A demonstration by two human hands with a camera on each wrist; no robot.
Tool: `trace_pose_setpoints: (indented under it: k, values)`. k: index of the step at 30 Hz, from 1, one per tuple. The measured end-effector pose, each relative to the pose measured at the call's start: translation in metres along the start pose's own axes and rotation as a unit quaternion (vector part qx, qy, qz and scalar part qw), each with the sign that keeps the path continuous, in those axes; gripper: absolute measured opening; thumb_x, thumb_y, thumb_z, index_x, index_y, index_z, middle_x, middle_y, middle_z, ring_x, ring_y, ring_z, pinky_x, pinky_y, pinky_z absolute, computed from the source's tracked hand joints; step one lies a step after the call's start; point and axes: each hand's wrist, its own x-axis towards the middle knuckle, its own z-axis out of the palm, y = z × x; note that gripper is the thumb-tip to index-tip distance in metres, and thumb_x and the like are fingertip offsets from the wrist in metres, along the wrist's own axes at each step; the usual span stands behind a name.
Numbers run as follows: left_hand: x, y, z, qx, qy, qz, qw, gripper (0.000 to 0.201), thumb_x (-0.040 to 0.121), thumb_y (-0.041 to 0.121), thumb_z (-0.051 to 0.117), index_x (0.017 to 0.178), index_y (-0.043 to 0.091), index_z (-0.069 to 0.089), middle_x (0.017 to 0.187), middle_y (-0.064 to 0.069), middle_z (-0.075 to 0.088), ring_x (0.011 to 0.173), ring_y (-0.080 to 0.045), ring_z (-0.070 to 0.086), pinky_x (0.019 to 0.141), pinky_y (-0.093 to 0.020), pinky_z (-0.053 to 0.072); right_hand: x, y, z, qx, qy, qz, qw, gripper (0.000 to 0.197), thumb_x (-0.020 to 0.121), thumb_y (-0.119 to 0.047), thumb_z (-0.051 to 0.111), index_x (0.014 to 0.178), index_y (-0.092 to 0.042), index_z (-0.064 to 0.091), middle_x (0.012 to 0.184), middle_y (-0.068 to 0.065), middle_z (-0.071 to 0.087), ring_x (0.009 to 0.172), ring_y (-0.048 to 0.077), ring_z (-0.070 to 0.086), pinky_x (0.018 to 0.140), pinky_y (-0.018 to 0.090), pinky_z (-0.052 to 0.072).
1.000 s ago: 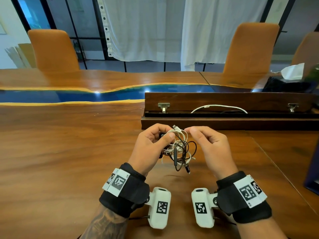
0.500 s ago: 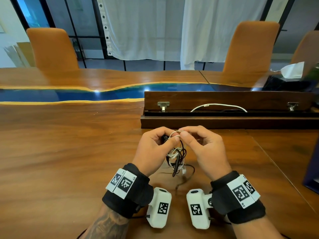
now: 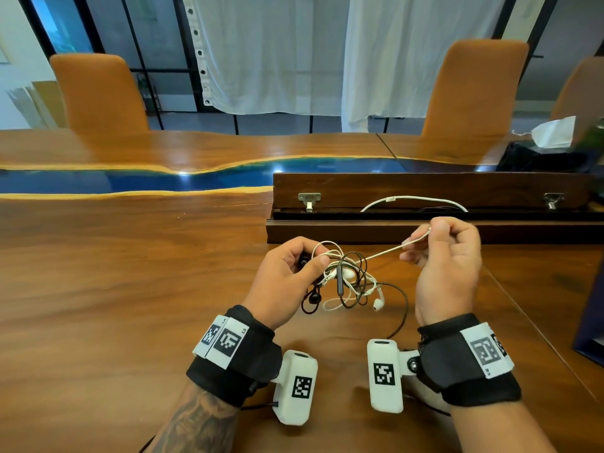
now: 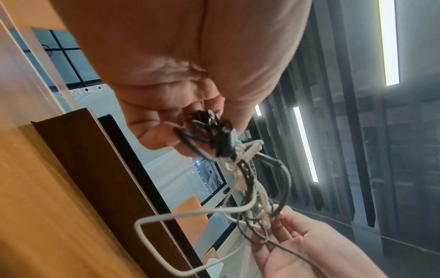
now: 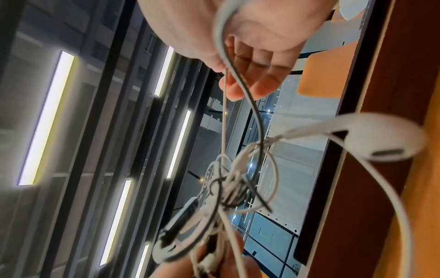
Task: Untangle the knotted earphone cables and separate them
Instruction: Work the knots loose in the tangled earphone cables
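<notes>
The left hand (image 3: pixel 287 282) grips the tangle (image 3: pixel 346 279) of black and white earphone cables above the desk (image 3: pixel 114 289); the right hand (image 3: pixel 447 269) pinches a white strand (image 3: pixel 392 250), stretched taut rightward.

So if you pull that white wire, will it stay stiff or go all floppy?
Probably floppy: the white wire only looks straight where the right hand pinches it and pulls it away from the tangle. Its other loops droop below the left hand. It likely weighs little, since two fingertips lift it. The white earbud dangles, so it may swing.
</notes>
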Motion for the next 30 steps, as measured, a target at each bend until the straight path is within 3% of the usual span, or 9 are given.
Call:
trace_pose_setpoints:
  k: [3,6,9,11,14,17,23,26,30]
  values:
    - [0.0,-0.001,0.003,-0.017,0.023,0.003,1.0,0.006,0.098,0.013,0.061,0.097,0.014,0.067,0.083,0.009,0.066,0.072,0.001,0.06,0.063,-0.017,0.049,-0.004,0.0,0.004,0.008,-0.009,0.024,1.0,0.009,0.106,-0.018,0.049,0.101,-0.023,0.055,0.074,-0.004,0.062,0.065,0.013,0.061,0.059,0.03,0.053]
    - [-0.001,0.001,0.009,-0.063,0.039,0.003,0.997,0.004,0.098,0.012,0.061,0.099,0.012,0.066,0.088,0.007,0.069,0.078,-0.002,0.064,0.066,-0.017,0.05,-0.012,0.006,0.009,-0.042,-0.071,0.052,0.995,0.009,0.1,-0.019,0.06,0.103,-0.023,0.053,0.07,-0.001,0.063,0.064,0.015,0.061,0.066,0.038,0.054]
    - [-0.001,0.003,0.012,-0.087,0.045,0.006,0.995,0.008,0.098,0.013,0.062,0.103,0.011,0.067,0.089,0.007,0.071,0.082,-0.005,0.066,0.069,-0.019,0.053,-0.018,0.011,0.011,-0.149,-0.178,0.032,0.972,0.007,0.098,-0.034,0.063,0.099,-0.028,0.064,0.095,-0.002,0.07,0.09,0.013,0.067,0.085,0.044,0.057]
    - [-0.001,0.003,0.012,-0.096,0.043,0.006,0.994,0.012,0.098,0.014,0.061,0.107,0.011,0.068,0.09,0.007,0.07,0.083,-0.006,0.066,0.068,-0.021,0.055,-0.021,0.011,0.012,-0.176,-0.205,0.026,0.962,0.018,0.097,-0.046,0.06,0.106,-0.033,0.069,0.117,-0.009,0.066,0.109,0.007,0.061,0.094,0.037,0.053]
    - [-0.002,0.005,0.011,-0.104,0.034,0.007,0.994,0.017,0.098,0.017,0.061,0.112,0.012,0.068,0.1,-0.002,0.071,0.088,-0.011,0.068,0.071,-0.025,0.058,-0.023,0.006,0.013,-0.172,-0.248,0.008,0.953,0.029,0.092,-0.048,0.064,0.119,-0.037,0.061,0.125,-0.013,0.063,0.115,0.004,0.058,0.091,0.027,0.05]
    - [-0.001,0.004,0.011,-0.146,0.023,0.002,0.989,0.032,0.093,0.021,0.066,0.124,0.015,0.064,0.114,-0.008,0.071,0.107,-0.022,0.068,0.086,-0.034,0.058,-0.025,0.007,0.012,-0.132,-0.324,0.046,0.936,0.037,0.094,-0.026,0.071,0.128,-0.031,0.058,0.116,-0.01,0.071,0.109,0.008,0.067,0.089,0.03,0.056]
    - [0.003,-0.002,0.012,-0.214,0.03,-0.01,0.976,0.061,0.082,0.003,0.067,0.137,0.024,0.051,0.126,-0.01,0.062,0.097,-0.021,0.066,0.085,-0.034,0.056,-0.023,0.007,0.012,-0.105,-0.294,0.04,0.949,0.017,0.094,-0.016,0.07,0.105,-0.028,0.064,0.098,-0.007,0.073,0.092,0.01,0.07,0.08,0.03,0.057]
    - [0.001,-0.002,0.014,-0.142,0.05,0.002,0.989,0.051,0.09,0.003,0.07,0.134,0.023,0.053,0.121,-0.002,0.064,0.101,-0.016,0.067,0.087,-0.034,0.058,-0.025,0.007,0.014,-0.081,-0.277,0.036,0.957,0.013,0.094,-0.012,0.07,0.1,-0.022,0.063,0.089,-0.008,0.07,0.08,0.011,0.068,0.069,0.028,0.057]
    - [0.0,-0.001,0.012,-0.07,0.056,0.014,0.996,0.018,0.094,0.013,0.068,0.11,0.018,0.069,0.104,0.0,0.072,0.095,-0.012,0.068,0.082,-0.031,0.058,-0.025,0.006,0.012,-0.086,-0.3,0.025,0.95,0.013,0.092,-0.012,0.072,0.1,-0.018,0.065,0.09,-0.001,0.071,0.082,0.017,0.07,0.069,0.028,0.059]
